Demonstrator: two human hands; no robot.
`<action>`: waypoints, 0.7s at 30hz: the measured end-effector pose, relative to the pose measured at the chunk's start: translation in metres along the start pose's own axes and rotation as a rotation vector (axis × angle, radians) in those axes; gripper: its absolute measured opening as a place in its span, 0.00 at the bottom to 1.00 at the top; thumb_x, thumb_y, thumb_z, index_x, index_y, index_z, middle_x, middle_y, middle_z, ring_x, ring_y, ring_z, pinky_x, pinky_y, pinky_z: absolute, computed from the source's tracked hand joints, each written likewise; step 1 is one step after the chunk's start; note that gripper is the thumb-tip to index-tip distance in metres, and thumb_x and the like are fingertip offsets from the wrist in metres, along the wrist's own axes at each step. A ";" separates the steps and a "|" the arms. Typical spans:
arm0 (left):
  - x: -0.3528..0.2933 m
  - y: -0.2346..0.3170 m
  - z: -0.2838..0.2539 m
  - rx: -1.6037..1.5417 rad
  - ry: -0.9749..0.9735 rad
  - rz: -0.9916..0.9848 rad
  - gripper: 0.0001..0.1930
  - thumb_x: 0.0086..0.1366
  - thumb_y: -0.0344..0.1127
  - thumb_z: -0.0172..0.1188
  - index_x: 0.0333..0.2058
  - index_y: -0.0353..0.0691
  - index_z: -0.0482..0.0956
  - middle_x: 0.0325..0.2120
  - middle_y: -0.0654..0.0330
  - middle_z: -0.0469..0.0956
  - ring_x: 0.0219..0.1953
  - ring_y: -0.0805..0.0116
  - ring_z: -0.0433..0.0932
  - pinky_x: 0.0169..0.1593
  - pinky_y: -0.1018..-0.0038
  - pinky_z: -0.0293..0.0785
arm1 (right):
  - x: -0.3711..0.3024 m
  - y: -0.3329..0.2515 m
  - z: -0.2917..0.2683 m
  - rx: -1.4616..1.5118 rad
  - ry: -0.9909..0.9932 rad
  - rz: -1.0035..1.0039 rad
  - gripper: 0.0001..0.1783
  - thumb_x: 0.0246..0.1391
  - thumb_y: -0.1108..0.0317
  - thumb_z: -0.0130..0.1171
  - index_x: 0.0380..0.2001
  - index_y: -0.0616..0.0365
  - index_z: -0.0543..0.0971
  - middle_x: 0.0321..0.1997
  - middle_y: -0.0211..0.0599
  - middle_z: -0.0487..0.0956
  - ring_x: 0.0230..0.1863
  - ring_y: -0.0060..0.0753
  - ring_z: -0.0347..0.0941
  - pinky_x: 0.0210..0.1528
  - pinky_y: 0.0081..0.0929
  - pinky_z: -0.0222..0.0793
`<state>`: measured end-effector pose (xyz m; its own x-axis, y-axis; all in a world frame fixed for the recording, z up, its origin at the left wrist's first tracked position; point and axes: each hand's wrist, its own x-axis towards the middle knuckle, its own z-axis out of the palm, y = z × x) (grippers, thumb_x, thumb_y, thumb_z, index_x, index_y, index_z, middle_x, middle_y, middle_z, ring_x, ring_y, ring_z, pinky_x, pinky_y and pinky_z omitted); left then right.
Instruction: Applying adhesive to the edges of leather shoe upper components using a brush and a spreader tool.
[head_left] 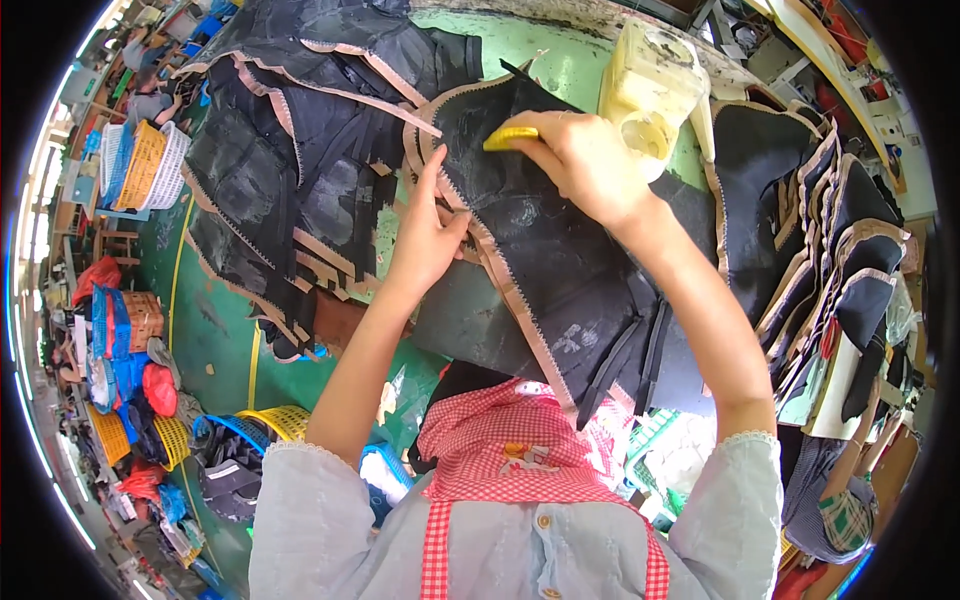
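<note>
A black sheet piece (560,260) with a tan, zigzag-cut trim lies on the table in front of me, its near end reaching towards my apron. White smears mark its surface. My left hand (430,235) grips the piece's left trimmed edge, one finger stretched along the trim, with some fingertips hidden. Over the far part of the piece, my right hand (590,165) is closed round a small yellow tool (510,137). Most of that tool is hidden in the fingers, so its kind cannot be made out.
Smeared black pieces with tan trim (240,190) are heaped on the left. More trimmed pieces (850,230) overlap in a row at the right. A cloudy yellowish plastic container (650,85) stands beyond my right hand. Stacked baskets (145,165) and a person (150,105) are far left.
</note>
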<state>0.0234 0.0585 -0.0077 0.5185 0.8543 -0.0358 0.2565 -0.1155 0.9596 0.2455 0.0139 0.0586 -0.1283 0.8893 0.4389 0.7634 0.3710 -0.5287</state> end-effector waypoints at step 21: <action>-0.012 -0.003 0.001 -0.073 -0.001 0.059 0.39 0.56 0.21 0.64 0.65 0.48 0.59 0.45 0.59 0.64 0.33 0.79 0.69 0.31 0.83 0.75 | -0.102 0.112 -0.123 0.482 0.210 0.796 0.12 0.57 0.62 0.59 0.32 0.61 0.78 0.16 0.20 0.67 0.14 0.10 0.54 0.16 0.17 0.45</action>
<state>0.0169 0.0478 -0.0103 0.5316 0.8467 0.0211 0.1658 -0.1285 0.9778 0.4222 -0.0684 0.0439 0.4682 0.8798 -0.0822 0.2285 -0.2104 -0.9505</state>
